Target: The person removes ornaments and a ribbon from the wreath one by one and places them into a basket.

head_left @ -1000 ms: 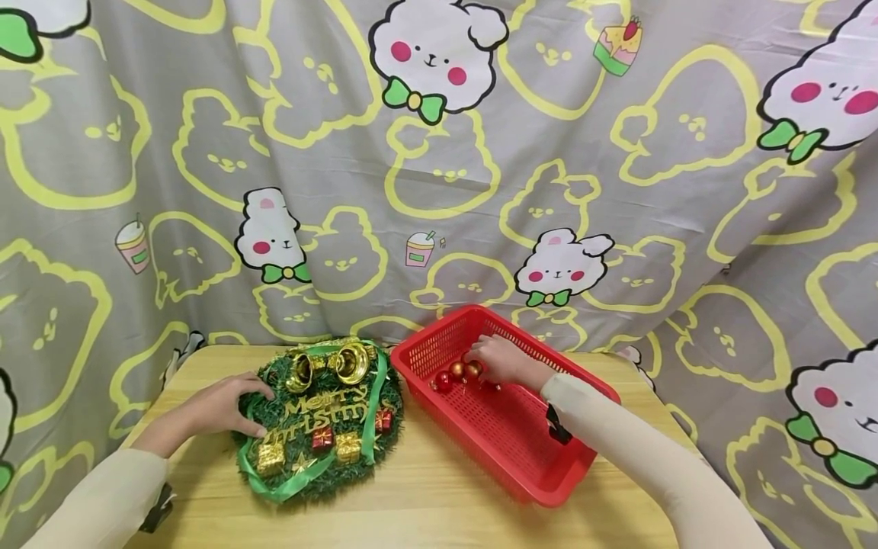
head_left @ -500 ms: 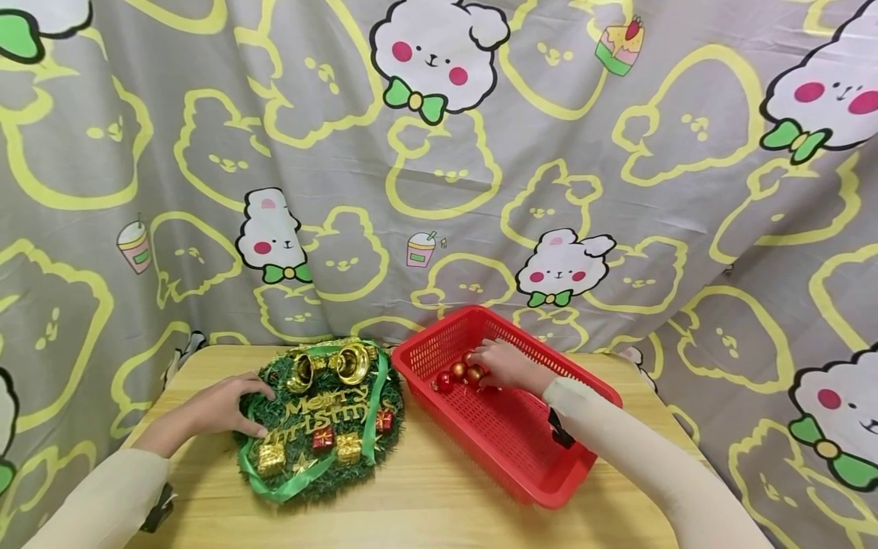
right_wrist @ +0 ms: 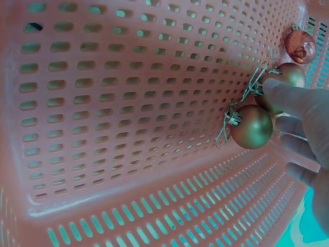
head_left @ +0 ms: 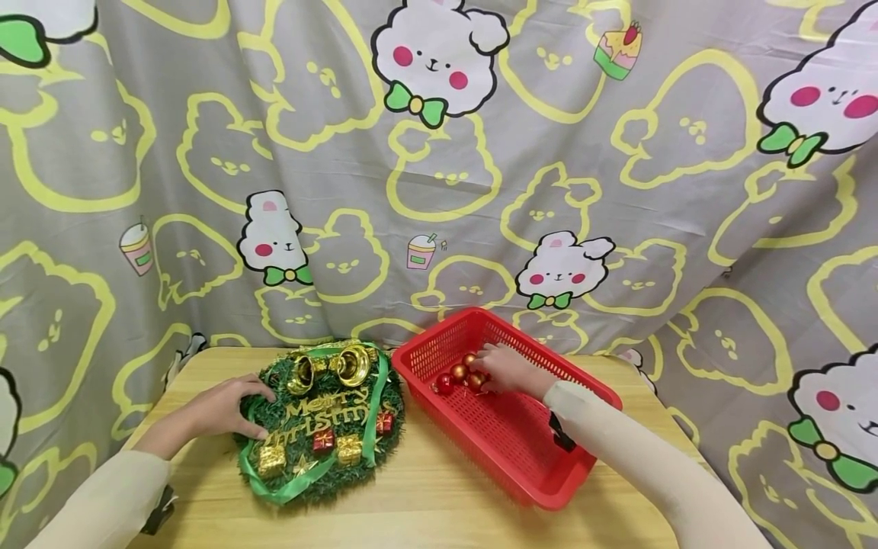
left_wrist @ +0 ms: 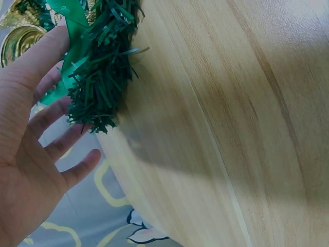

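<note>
A green tinsel wreath (head_left: 329, 476) lies on the table at left, with gold bells (head_left: 353, 364), small gift boxes (head_left: 348, 450), gold lettering and a green ribbon (left_wrist: 77, 31). My left hand (head_left: 222, 412) rests at its left edge, fingers spread and thumb by the ribbon. At right, my right hand (head_left: 506, 368) reaches into a red perforated basket (head_left: 576, 476). Its thumb touches a gold bauble near the cap in the right wrist view, with the fingers relaxed behind. Another gold bauble (right_wrist: 252, 127) and a shiny red bauble (head_left: 444, 383) lie close by. Some fingertips are hidden.
The wooden table (head_left: 411, 511) carries both the wreath and the basket, which stand side by side. A grey curtain (head_left: 329, 175) with cartoon animal prints hangs behind and around the table.
My right hand has shifted slightly right and toward me, showing more of the gold baubles. The left hand and the wreath have stayed nearly still.
</note>
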{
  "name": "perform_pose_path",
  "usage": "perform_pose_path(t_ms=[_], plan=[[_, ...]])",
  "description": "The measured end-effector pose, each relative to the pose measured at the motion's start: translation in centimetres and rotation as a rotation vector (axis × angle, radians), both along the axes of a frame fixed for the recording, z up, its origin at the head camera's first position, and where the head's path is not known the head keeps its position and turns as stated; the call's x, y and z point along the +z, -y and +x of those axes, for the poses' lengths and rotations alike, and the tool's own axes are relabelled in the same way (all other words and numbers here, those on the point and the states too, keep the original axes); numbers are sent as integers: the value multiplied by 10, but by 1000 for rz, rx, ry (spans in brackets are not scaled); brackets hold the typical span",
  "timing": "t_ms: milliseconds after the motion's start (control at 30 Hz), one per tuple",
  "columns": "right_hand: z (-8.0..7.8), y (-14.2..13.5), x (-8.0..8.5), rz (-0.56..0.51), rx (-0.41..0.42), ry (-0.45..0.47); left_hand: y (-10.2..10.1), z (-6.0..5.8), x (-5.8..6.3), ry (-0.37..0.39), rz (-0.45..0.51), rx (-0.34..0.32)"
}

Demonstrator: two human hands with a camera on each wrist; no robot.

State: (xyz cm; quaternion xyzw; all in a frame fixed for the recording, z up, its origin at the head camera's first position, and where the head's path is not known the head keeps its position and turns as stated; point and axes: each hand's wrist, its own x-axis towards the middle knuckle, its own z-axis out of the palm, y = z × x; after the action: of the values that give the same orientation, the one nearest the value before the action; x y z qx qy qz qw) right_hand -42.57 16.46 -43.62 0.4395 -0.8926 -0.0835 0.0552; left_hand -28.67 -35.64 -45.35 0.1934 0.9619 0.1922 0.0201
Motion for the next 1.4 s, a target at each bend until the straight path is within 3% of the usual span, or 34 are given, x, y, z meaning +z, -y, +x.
perform_pose_path(t_ms=[500,900,1400], plan=[[1,0,2,2,8,-16,0,2,1,12,-2,11],[2,1,12,-84,15,8,-1,1,2,9,-8,9],[4,18,43,-269,29,29,-2,0,2,8,-12,-4]])
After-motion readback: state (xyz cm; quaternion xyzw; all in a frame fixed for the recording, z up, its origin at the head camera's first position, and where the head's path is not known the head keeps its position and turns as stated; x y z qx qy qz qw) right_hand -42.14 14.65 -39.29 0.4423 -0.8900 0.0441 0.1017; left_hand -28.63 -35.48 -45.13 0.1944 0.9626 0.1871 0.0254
